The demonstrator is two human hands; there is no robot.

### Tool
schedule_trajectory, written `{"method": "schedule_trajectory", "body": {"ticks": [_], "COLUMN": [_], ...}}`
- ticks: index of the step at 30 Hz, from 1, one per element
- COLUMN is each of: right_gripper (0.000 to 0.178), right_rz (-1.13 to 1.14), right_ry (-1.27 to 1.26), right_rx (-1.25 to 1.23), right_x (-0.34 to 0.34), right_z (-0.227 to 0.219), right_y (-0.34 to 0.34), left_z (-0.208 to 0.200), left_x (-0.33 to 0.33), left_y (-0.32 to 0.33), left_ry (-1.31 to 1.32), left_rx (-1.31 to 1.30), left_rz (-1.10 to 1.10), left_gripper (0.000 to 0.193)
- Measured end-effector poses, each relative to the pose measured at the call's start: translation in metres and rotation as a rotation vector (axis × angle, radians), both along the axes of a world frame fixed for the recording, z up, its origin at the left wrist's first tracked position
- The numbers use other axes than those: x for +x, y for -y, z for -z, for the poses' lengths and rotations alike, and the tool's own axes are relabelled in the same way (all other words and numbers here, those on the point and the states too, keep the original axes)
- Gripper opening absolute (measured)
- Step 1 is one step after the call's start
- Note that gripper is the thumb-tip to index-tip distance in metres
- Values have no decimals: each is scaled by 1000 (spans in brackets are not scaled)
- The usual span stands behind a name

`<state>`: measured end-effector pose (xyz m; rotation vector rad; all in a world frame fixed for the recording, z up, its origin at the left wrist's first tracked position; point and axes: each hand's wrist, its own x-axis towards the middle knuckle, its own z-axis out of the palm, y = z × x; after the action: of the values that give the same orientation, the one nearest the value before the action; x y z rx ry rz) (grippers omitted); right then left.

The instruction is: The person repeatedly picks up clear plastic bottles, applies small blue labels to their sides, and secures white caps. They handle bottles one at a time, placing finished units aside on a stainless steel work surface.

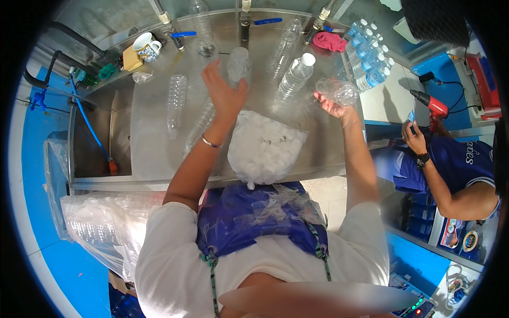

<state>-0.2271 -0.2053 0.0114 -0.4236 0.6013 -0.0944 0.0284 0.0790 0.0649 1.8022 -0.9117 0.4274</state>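
My left hand [225,93] is over the steel counter with its fingers spread, holding nothing I can see. Just beyond its thumb stands a clear plastic bottle [239,62]. On the right, my right hand [335,107] has its fingers curled, palm up, against an empty clear bottle [345,92]. Between my forearms sits a clear plastic bag of white caps [265,148]. A capped clear bottle [297,77] stands behind the bag. Another clear bottle [177,103] lies to the left, and one more [200,127] is partly behind my left forearm.
A sink basin [101,143] lies left, with a patterned mug [147,46] and yellow sponge [132,58] behind it. Taps with blue levers [268,21] line the back. Several filled bottles [371,58] and a pink cloth [329,41] are at right. A co-worker [450,175] handles a red heat gun [436,106].
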Motion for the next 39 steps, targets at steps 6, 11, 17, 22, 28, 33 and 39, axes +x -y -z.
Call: {"method": "schedule_trajectory", "body": {"ticks": [6, 11, 17, 22, 28, 33, 39], "right_gripper": [53, 60, 69, 60, 21, 16, 23], "right_rz": [-29, 278, 512, 808, 68, -555, -567], "right_ry": [179, -516, -716, -917, -202, -238, -118], "right_rx": [-279, -1414, -1973, -2260, -2016, -1975, -1997], "right_x": [-4, 6, 32, 42, 38, 44, 44], "right_z": [-42, -94, -80, -94, -82, -65, -60], "right_y": [-20, -44, -51, -68, -188, -244, -248], "left_z": [16, 23, 27, 24, 20, 21, 22], "left_x": [13, 10, 10, 17, 23, 26, 18], "left_y": [15, 9, 3, 7, 8, 7, -15], "left_ry": [-298, -304, -265, -195, -297, -337, -278], "left_rx": [110, 74, 110, 148, 190, 202, 214], "left_rz": [205, 167, 178, 201, 213, 250, 277], "left_gripper": [86, 84, 80, 81, 86, 84, 83]}}
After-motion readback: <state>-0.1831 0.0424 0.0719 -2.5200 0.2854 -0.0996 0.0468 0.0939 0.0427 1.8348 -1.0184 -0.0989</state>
